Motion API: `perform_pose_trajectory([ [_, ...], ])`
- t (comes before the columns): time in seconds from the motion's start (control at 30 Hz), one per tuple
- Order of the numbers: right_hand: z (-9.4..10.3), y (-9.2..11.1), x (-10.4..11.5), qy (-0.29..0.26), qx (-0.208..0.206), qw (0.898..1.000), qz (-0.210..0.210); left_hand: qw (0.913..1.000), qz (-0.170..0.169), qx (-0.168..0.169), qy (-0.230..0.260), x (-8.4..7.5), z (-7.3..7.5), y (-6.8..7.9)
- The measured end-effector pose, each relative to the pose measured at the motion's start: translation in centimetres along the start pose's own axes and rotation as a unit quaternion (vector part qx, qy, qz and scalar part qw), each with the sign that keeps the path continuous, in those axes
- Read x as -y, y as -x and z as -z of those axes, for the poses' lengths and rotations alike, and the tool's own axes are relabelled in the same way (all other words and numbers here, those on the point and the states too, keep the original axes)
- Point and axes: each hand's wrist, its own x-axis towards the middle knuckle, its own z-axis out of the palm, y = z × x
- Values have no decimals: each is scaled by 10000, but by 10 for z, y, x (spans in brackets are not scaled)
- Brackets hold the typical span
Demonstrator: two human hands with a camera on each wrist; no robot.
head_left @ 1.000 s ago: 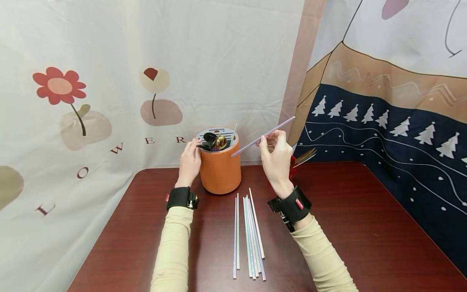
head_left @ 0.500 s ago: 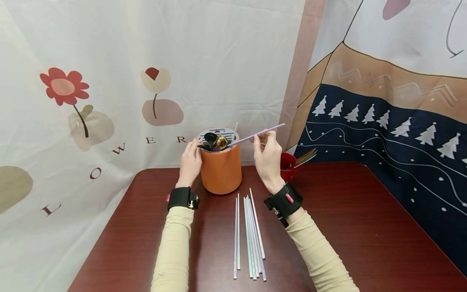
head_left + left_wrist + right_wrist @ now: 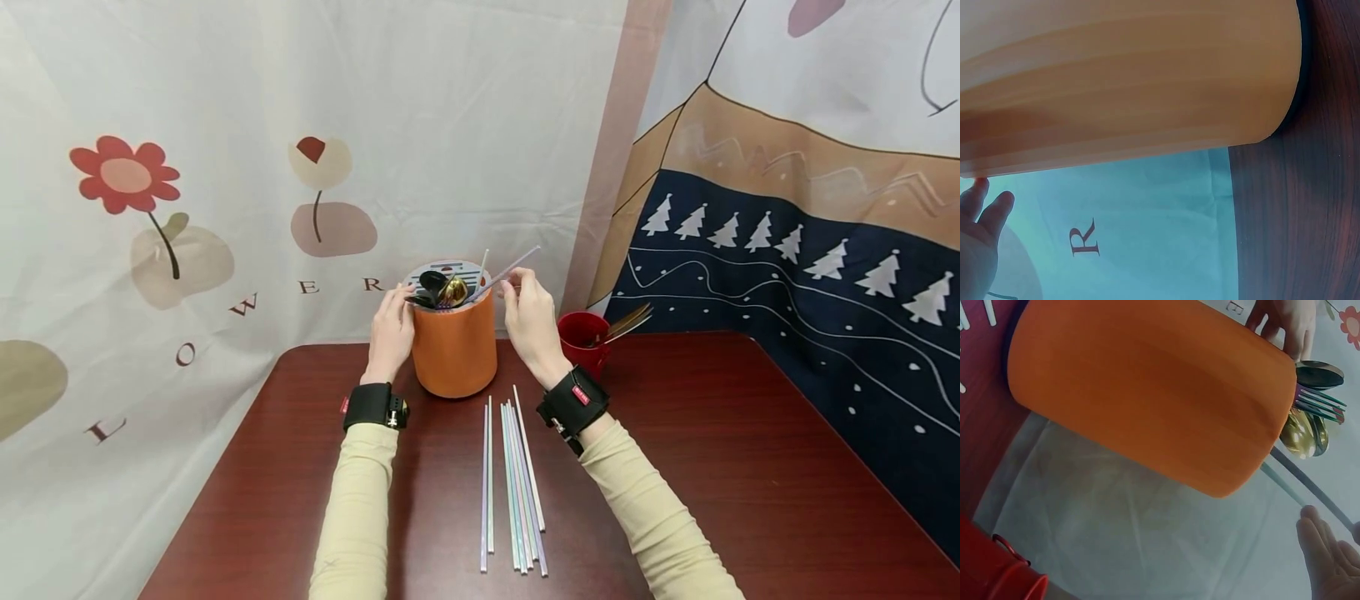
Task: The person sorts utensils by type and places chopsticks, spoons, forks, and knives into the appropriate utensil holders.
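Note:
My left hand (image 3: 392, 327) rests its fingertips against the upper side of an orange cylindrical holder (image 3: 454, 354); in the left wrist view only a few fingers (image 3: 996, 209) show beside it. Right of the holder, my right hand (image 3: 532, 321) pinches a thin pale purple straw (image 3: 517, 267), tilted, its lower end at the slotted top. Close by, another pale straw (image 3: 483, 265) stands in the top. Black and gold spoons (image 3: 1300, 434) and a dark fork (image 3: 1322, 402) stick out too. How deep the held straw goes is hidden.
Several pearly straws (image 3: 517, 492) lie lengthwise on the dark red table (image 3: 712, 467) in front of the holder. A red cup (image 3: 581, 337) with gold and silver utensils (image 3: 628, 323) stands to the right. Printed curtains (image 3: 480, 125) hang behind.
My right hand has moved left toward the holder, and the purple straw has swung steeper with its lower end now at the top. The red cup has come into view. My left hand stays put.

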Motion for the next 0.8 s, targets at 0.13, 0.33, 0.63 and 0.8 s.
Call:
perform_pose_trajectory([
  [0.13,-4,4,-4,123,234,9996,-25,10000,-11,14,10,4,0,-2],
  [0.33,-8,19,-11,384,553,9975,-195,10000,20,90,25,7,1,-4],
  [0.63,-13,61,-31,1019,1377,9787,-1129,9999,69,76,42,6,0,-3],
  [0.8,-14,83,-41,1527,2321,9433,-1817,10000,39,66,24,6,-1,-3],
])
